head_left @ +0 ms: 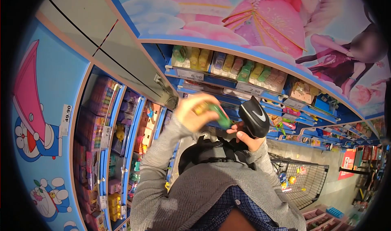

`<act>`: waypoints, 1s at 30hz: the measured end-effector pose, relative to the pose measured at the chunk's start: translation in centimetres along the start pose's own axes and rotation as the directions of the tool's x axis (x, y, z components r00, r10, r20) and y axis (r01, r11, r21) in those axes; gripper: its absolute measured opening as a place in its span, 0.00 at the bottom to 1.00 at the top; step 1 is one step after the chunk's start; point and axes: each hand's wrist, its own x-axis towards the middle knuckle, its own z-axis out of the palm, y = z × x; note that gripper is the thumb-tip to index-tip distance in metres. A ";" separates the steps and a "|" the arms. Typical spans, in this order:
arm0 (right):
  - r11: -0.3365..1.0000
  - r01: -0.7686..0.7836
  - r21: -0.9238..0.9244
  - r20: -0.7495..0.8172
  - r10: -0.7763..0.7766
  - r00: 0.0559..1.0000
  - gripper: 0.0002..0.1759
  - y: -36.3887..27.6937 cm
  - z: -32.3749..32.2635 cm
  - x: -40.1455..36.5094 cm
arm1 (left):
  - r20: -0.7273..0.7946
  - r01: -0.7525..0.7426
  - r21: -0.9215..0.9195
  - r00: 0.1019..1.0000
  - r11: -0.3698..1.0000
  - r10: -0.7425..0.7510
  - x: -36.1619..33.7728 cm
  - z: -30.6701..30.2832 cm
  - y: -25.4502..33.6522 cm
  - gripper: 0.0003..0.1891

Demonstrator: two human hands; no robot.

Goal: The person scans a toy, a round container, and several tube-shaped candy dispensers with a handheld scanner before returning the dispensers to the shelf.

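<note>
Two things occupy your hands: a small green-and-yellow item (222, 119) in your left hand (193, 112) and a black handheld scanner (254, 119) in your right hand (251, 143). Your left fingers curl around the item, its green end poking out toward the scanner, just beside the fingertips of your right hand; blur hides its exact form, so you cannot tell whether it is bare or wrapped. It looks light and rounded, probably smooth and a little slippery, and a thumb-and-finger hold around its middle should suit it without squeezing, though whether it is stiff or soft is unclear. Your right fingers close around the lower part of the scanner, which looks like hard plastic, matt and heavier at the head; the narrower part below that head seems the secure place to grip. Gray ribbed knit covers your sleeves (152, 151), soft against the scanner's clean curves. Beyond your hands, small rounded packs (245, 70) in green, yellow and pink stand in rows on the far shelf, behind flat price labels (190, 75). To the right, a dark cart (317, 178) shows an open wire mesh with bright little items inside.
</note>
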 end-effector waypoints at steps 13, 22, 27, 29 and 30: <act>0.999 0.047 -0.012 -0.040 -0.047 0.998 0.20 0.7 -1.4 -1.0 | -0.283 0.038 0.857 0.868 0.513 0.408 5.1 -6.7 -2.9 0.10; 1.000 0.005 -0.019 -0.054 -0.006 0.999 0.20 0.9 -1.5 -1.1 | -0.229 0.116 0.917 0.936 0.383 0.266 6.3 -7.3 -5.1 0.16; 1.000 -0.004 0.008 -0.057 0.004 0.998 0.20 1.3 -1.7 -0.9 | -0.218 0.120 0.941 0.930 0.315 0.297 6.4 -7.3 -5.7 0.21; 1.000 -0.018 0.004 -0.062 0.019 0.998 0.20 1.5 -1.8 -0.9 | -0.236 0.148 0.940 0.933 0.309 0.272 6.4 -7.4 -6.0 0.21; 0.999 -0.033 0.000 -0.067 0.033 0.997 0.20 1.6 -1.8 -0.9 | -0.255 0.176 0.937 0.935 0.301 0.248 6.4 -7.5 -6.1 0.21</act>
